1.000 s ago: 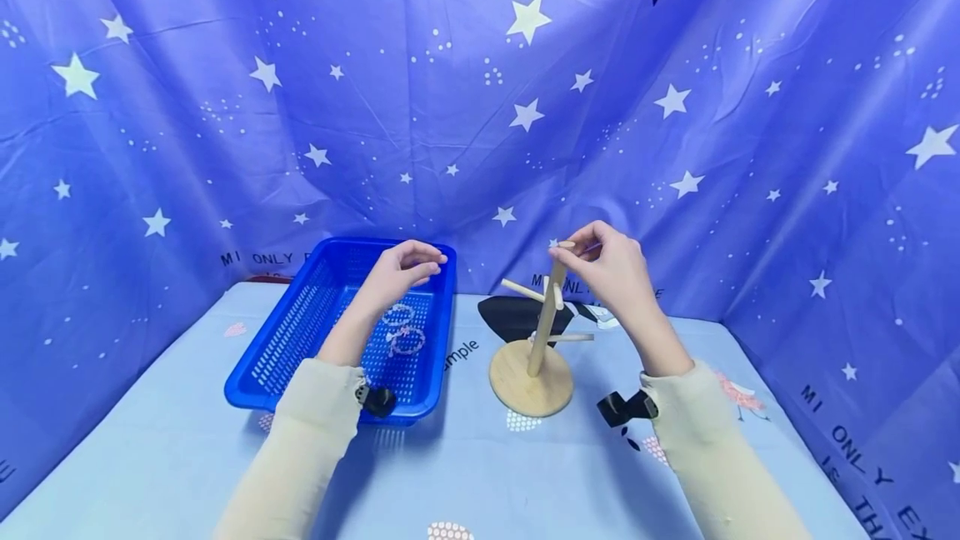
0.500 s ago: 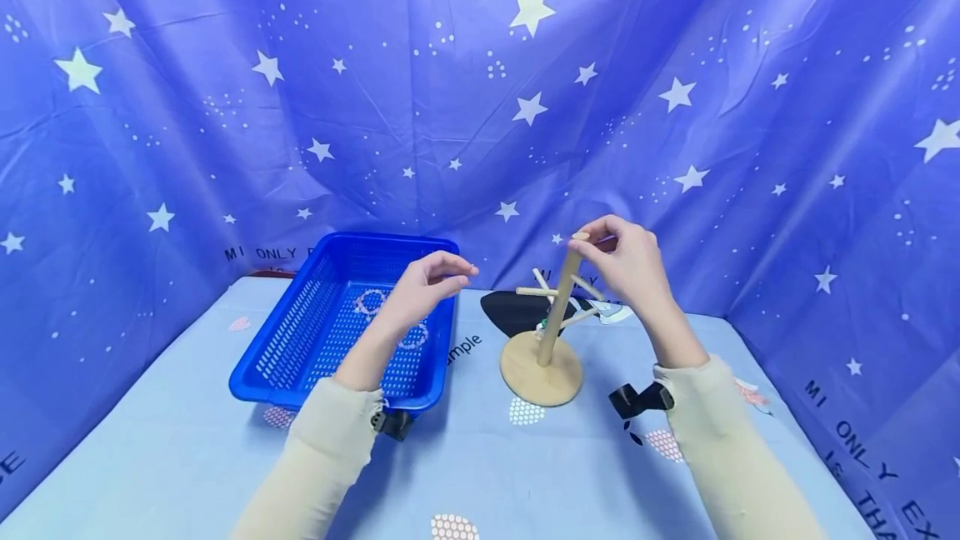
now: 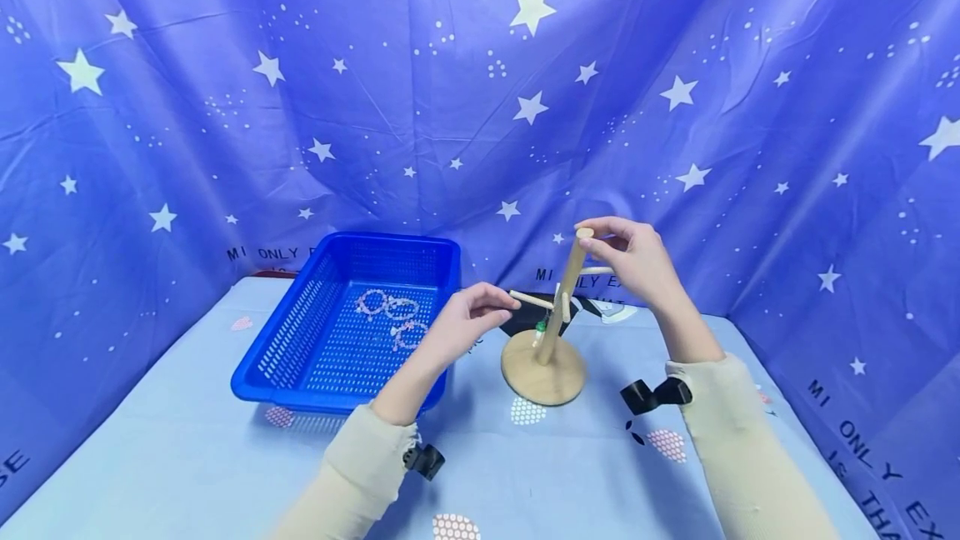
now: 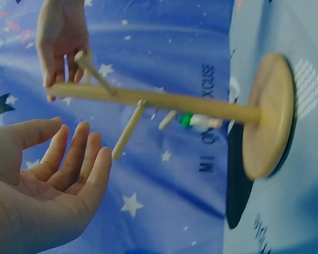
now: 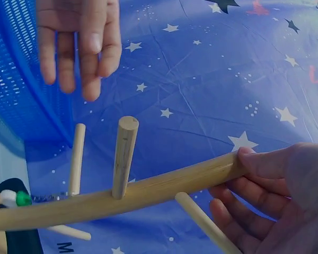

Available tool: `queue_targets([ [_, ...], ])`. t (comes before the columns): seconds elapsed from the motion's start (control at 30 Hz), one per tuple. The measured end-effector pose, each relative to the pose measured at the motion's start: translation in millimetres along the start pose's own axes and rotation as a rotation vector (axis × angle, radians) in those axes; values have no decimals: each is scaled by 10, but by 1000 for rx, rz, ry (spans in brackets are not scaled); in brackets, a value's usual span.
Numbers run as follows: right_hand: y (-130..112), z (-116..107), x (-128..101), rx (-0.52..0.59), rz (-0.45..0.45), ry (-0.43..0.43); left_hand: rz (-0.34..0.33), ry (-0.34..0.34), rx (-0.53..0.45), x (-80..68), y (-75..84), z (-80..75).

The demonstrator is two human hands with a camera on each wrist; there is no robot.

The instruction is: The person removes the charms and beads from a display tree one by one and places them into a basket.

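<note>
A wooden peg stand (image 3: pixel 551 382) with a round base stands on the table, several pegs sticking out of its post (image 4: pixel 191 106). My right hand (image 3: pixel 637 261) pinches the post's top end between thumb and fingers, which the right wrist view shows closely. From one peg hangs a small green and white charm (image 4: pixel 193 121) on a short chain (image 5: pixel 47 198). My left hand (image 3: pixel 468 325), fingers loosely bent and holding nothing, is beside the stand; its fingertips come right to the end of the left-pointing peg (image 3: pixel 531 300) in the head view.
A blue plastic basket (image 3: pixel 258 373) stands left of the peg stand, partly behind my left forearm. Pink beaded bracelets (image 3: pixel 372 303) lie on its floor. A patterned light blue cloth (image 3: pixel 525 473) covers the table, and a star-print curtain (image 3: pixel 420 107) hangs behind and at both sides.
My left hand has moved right, from over the basket to the stand. The stand has turned, its pegs pointing other ways and the green charm coming into view, while my right hand keeps its top.
</note>
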State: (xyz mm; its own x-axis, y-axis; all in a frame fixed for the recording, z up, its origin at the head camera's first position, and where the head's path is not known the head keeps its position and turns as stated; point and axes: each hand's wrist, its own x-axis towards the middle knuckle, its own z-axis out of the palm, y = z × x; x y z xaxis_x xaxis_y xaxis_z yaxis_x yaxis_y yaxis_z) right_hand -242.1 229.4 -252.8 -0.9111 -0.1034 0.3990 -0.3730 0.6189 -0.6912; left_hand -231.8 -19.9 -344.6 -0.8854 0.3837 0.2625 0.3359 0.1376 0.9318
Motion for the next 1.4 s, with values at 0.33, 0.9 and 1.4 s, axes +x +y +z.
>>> queue_targets([
  [0.33, -30, 77, 26, -84, -57, 25, 24, 18, -42, 13, -234, 292],
  [0.9, -37, 103, 1, -100, -48, 40, 15, 230, -102, 115, -541, 624],
  [1.4, 11, 103, 0, -78, -72, 45, -24, 294, -154, 203, -608, 762],
])
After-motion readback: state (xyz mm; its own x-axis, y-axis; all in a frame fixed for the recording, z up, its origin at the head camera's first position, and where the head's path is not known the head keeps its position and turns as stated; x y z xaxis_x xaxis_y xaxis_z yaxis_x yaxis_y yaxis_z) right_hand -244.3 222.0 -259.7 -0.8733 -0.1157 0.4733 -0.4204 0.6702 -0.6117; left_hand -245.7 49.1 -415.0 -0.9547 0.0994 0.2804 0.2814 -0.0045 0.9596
